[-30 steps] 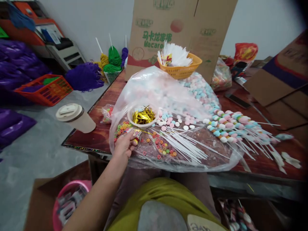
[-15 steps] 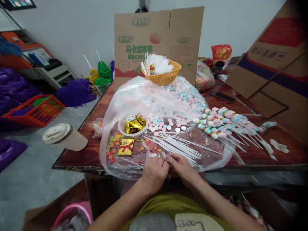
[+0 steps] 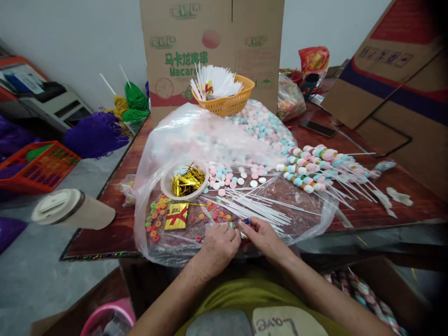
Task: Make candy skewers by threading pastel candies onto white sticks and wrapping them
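My left hand [image 3: 220, 245] is closed at the near table edge, its fingertips on something small that I cannot make out. Close beside it, my right hand [image 3: 261, 235] pinches a small piece with blue and red on it. Both hands are over a clear plastic bag [image 3: 168, 249]. Loose white sticks [image 3: 262, 210] lie just beyond them. To the left are coloured rings [image 3: 156, 219], a gold packet [image 3: 176, 216] and a round bowl [image 3: 164, 186] holding gold twist ties [image 3: 187, 181]. Pink, blue and white candies [image 3: 227, 177] lie behind.
Filled candy skewers [image 3: 315, 168] are piled at the right. An orange basket [image 3: 227, 106] of white sticks stands before a cardboard box [image 3: 213, 42]. A lidded cup [image 3: 80, 210] sits at the left table edge, and a phone [image 3: 318, 128] lies back right.
The view has shifted, so the table things sit further left. Blue and red now show at my right fingertips. Both hands stay close together.
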Available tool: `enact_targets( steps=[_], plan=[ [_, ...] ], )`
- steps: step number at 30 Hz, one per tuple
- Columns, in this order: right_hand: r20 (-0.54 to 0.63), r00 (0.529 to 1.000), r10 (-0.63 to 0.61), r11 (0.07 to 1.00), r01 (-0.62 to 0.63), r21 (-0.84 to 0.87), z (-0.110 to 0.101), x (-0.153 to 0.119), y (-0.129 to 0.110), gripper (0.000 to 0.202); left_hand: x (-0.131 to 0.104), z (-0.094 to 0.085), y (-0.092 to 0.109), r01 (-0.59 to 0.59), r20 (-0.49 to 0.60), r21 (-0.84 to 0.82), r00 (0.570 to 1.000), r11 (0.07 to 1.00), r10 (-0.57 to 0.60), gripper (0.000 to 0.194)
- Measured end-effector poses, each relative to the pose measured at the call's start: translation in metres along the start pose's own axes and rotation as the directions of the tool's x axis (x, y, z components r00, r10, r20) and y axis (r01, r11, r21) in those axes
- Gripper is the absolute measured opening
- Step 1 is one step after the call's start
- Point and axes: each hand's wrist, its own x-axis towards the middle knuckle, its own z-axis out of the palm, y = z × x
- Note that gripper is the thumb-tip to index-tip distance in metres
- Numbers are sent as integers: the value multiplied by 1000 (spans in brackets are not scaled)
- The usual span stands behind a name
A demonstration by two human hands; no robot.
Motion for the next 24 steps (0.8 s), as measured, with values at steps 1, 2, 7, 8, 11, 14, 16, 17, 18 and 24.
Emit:
enact_targets(
  steps=[1, 2, 7, 8, 11, 14, 16, 17, 18, 24],
  plan=[
    [-36, 999, -24, 997, 22, -77, -4, 1, 1, 35, 2, -6, -1, 38, 16, -44, 999, 998, -37, 13],
    [-58, 998, -40, 992, 33, -118, -7, 1, 3, 33, 4, -13, -2, 99, 29, -105, 995, 990, -96, 13],
    [9, 983, -185, 963, 184, -195, -10, -7, -1, 29, 21, -38, -14, 440, 197, -418, 898, 795, -393, 43],
    [11, 974, -226, 951, 223, -213, -10, -9, -3, 29, 24, -38, -15, 504, 288, -475, 863, 721, -414, 38],
    [-28, 959, -283, 934, 269, -233, -15, -16, -7, 30, 28, -32, -13, 665, 504, -612, 745, 427, -436, 23],
    [27, 952, -306, 928, 304, -217, -24, -20, -11, 23, 29, -28, -8, 673, 532, -683, 725, 284, -437, 23],
    [57, 940, -335, 912, 339, -231, -28, -21, -12, 20, 30, -29, -6, 652, 529, -700, 747, 291, -403, 22],
    [44, 935, -353, 900, 352, -256, -28, -21, -12, 20, 31, -30, -6, 647, 530, -702, 754, 299, -388, 21],
    [20, 927, -374, 885, 364, -290, -28, -21, -11, 21, 31, -30, -5, 643, 526, -703, 758, 305, -386, 18],
    [-65, 858, -510, 696, 367, -617, -26, -6, 1, 41, 30, -16, -2, 592, 362, -690, 781, 416, -509, 20]
  ],
)
